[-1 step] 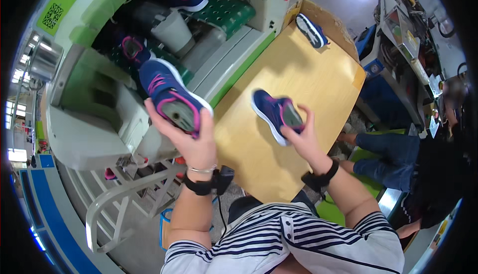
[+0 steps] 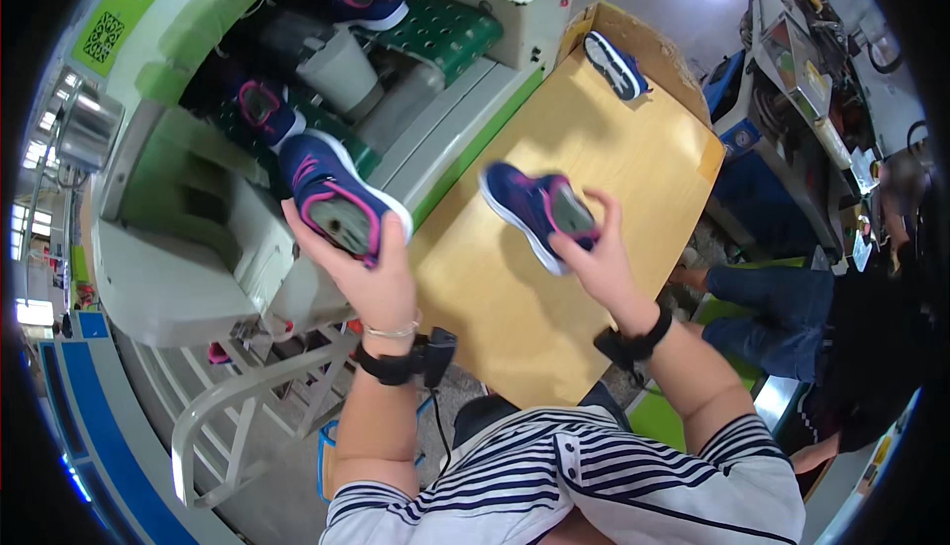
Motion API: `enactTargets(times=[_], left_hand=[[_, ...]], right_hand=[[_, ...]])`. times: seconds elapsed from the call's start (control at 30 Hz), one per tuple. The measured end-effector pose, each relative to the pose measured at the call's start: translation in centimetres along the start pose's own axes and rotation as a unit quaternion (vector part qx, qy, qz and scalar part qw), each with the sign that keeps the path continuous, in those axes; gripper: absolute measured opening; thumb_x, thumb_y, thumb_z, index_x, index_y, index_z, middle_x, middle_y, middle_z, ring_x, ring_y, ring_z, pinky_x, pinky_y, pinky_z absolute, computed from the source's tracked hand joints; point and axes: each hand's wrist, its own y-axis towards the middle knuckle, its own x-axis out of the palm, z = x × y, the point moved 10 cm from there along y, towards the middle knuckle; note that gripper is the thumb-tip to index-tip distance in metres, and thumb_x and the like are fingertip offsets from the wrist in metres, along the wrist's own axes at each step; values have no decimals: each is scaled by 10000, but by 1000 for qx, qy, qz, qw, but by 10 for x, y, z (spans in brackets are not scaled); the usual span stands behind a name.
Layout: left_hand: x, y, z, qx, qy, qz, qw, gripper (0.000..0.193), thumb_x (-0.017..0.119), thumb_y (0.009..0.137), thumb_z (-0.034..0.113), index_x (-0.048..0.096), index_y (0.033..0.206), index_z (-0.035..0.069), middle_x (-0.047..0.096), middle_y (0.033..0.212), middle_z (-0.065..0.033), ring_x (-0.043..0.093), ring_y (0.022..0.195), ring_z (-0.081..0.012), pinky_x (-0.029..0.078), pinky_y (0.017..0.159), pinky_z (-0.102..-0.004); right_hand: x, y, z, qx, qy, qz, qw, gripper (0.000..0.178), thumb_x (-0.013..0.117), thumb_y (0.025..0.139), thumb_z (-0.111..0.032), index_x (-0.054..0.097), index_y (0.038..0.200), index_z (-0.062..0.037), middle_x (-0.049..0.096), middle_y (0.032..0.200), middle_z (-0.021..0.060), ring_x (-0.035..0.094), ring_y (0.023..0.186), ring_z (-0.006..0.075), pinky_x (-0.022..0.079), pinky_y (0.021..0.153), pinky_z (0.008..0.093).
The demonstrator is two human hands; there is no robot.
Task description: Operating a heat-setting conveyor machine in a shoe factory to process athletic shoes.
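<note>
My left hand (image 2: 368, 283) grips a navy sneaker (image 2: 315, 171) with pink laces and collar by its heel end. Its toe points away, over the opening of a green-and-white machine (image 2: 183, 238). A matching sneaker (image 2: 517, 198) is in my right hand (image 2: 606, 266), with thumb and fingers around the heel; it hovers above the wooden table (image 2: 485, 332), toe to the far left and slightly blurred. Inside the machine, another navy and pink sneaker (image 2: 265, 109) sits just beyond the left one. One more sneaker (image 2: 374, 8) stands farther back on a green perforated belt (image 2: 457, 38).
On the table's far end a navy sneaker (image 2: 614, 65) lies on its side, sole showing, by a cardboard edge (image 2: 648, 40). A white cup-like part (image 2: 341, 78) stands inside the machine. A white metal rail (image 2: 213, 411) is at lower left. Another person (image 2: 782, 297) is at right.
Both hands have shifted a little to the left with their sneakers. The right sneaker has also risen slightly in view; both grips are kept.
</note>
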Motion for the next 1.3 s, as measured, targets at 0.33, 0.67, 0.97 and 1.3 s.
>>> enactTargets(times=[0.33,0.67,0.97,1.3], left_hand=[[17,61,-23,0,127,6,992,940,778,841,225,218,1556,-18,287,1558,-209,315,1434,-302,229,1182,-378],[8,54,-24,49,219,-77,971,1003,758,851,334,154,1586,19,241,1609,-199,227,1490,-319,181,1202,-412],[95,-23,137,235,-95,-285,924,557,674,907,382,523,1384,138,393,1476,-190,405,1373,-353,381,1064,-509],[73,-79,189,137,-392,-437,798,227,607,970,159,662,985,-60,603,1157,-310,596,1127,-378,447,1032,-510]], right_hand=[[84,208,-168,-263,-100,-92,955,679,752,838,-152,448,1442,-91,623,1223,187,616,1103,341,480,965,417],[-161,306,-48,-208,-484,286,800,647,776,830,-374,542,1323,-25,526,1371,189,461,1291,370,375,1101,440],[-222,282,74,-140,-216,283,924,643,766,742,-139,484,1299,10,523,1302,246,523,1179,415,442,1016,445],[-54,-23,136,-117,-408,-76,902,413,721,816,-92,584,1203,-44,347,1473,281,364,1378,457,395,1123,439]])
